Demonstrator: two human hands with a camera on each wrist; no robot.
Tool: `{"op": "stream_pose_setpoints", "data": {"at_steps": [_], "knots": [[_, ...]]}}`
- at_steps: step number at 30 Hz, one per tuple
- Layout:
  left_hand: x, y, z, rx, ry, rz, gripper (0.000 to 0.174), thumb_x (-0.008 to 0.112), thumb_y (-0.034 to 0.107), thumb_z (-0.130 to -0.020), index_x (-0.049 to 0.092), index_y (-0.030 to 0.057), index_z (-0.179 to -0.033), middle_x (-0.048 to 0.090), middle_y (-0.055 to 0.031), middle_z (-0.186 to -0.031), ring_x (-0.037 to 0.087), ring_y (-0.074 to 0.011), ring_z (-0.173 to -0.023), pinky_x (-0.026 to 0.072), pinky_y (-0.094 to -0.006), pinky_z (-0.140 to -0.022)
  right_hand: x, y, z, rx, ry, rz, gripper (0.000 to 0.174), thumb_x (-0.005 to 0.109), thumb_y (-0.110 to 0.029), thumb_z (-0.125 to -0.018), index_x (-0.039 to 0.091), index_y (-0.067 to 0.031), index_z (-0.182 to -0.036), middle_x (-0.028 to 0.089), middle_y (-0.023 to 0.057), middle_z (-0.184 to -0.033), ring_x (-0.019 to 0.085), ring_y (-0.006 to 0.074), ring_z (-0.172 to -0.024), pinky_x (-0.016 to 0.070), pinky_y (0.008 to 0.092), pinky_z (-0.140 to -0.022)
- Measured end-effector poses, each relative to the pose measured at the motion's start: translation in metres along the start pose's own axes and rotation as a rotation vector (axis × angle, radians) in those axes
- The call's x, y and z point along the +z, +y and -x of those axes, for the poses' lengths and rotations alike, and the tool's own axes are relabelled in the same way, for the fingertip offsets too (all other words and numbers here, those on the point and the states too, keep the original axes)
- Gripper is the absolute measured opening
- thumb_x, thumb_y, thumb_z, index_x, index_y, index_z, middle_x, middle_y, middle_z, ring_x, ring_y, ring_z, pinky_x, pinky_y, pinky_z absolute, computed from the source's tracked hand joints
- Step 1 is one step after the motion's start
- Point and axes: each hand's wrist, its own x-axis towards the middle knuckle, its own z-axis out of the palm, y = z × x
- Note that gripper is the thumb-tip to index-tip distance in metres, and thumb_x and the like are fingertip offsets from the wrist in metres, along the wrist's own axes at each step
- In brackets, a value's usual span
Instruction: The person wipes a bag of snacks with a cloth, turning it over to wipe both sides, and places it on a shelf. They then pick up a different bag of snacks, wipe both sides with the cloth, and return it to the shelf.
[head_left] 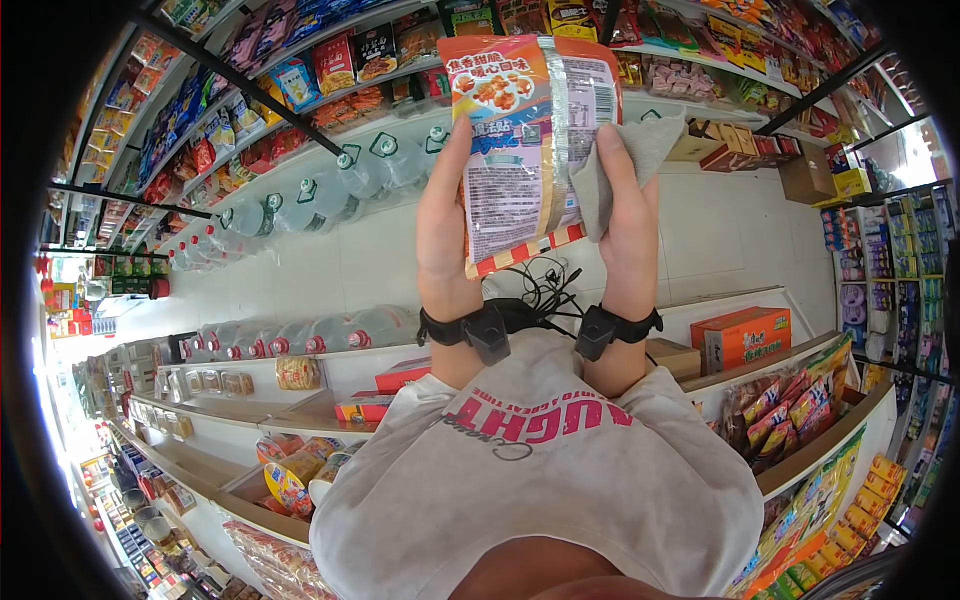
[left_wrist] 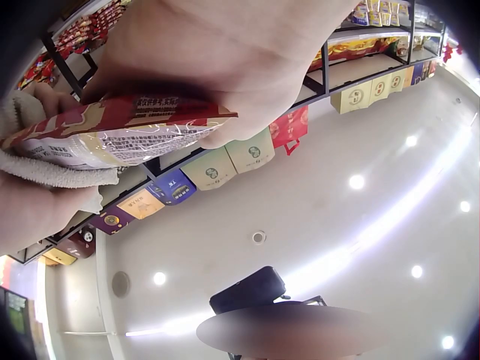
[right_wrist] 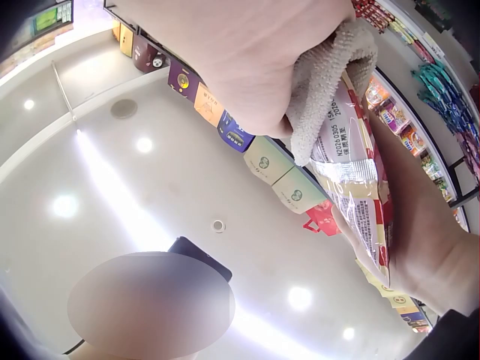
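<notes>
A printed snack bag, orange at the top with a silver back seam, is held up in front of the chest, its back panel facing the head camera. My left hand grips its left edge, thumb on the front and the other fingers hidden behind. The right hand holds the bag's right edge with a grey cloth pinched under the thumb. In the right wrist view the cloth lies against the bag beside the printed date. The left wrist view shows the bag nearly edge-on.
Shelves of packaged snacks run across the far side. Large water bottles line the floor below them, with more bottles on the near side. An orange carton stands on the shelf at right. Black cables hang near the wrists.
</notes>
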Motion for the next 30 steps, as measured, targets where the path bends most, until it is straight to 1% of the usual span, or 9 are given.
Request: {"op": "stream_pose_setpoints", "data": {"at_steps": [8, 14, 30], "knots": [[-0.0027, 0.0002, 0.0003, -0.016, -0.033, 0.066, 0.044, 0.042, 0.030, -0.105, 0.049, -0.0010, -0.136, 0.064, -0.0157, -0.125, 0.067, -0.0246, -0.108, 0.0565, -0.0376, -0.090, -0.0009, 0.0003, -0.0005, 0.006, 0.000, 0.004, 0.044, 0.068, -0.036, -0.093, 0.061, 0.0009, -0.115, 0.065, 0.0058, -0.103, 0.061, 0.0102, -0.091, 0.0481, 0.0242, -0.079], [-0.0013, 0.0004, 0.0000, -0.017, 0.001, 0.032, 0.044, 0.042, 0.030, -0.106, 0.049, -0.0013, -0.136, 0.064, -0.0158, -0.125, 0.067, -0.0251, -0.108, 0.0564, -0.0380, -0.090, -0.0009, 0.0007, -0.0001, 0.006, 0.001, -0.007, 0.043, 0.068, -0.036, -0.093, 0.060, 0.0009, -0.115, 0.065, 0.0056, -0.104, 0.060, 0.0100, -0.092, 0.0477, 0.0241, -0.079], [-0.0025, 0.0014, 0.0015, -0.027, -0.030, 0.062, 0.045, 0.042, 0.031, -0.106, 0.047, -0.0007, -0.137, 0.063, -0.0164, -0.126, 0.067, -0.0250, -0.108, 0.0565, -0.0384, -0.091, 0.0000, -0.0004, 0.0013, 0.006, -0.003, -0.004, 0.042, 0.067, -0.035, -0.093, 0.061, 0.0003, -0.115, 0.065, 0.0054, -0.103, 0.061, 0.0100, -0.092, 0.0482, 0.0243, -0.078]]}}
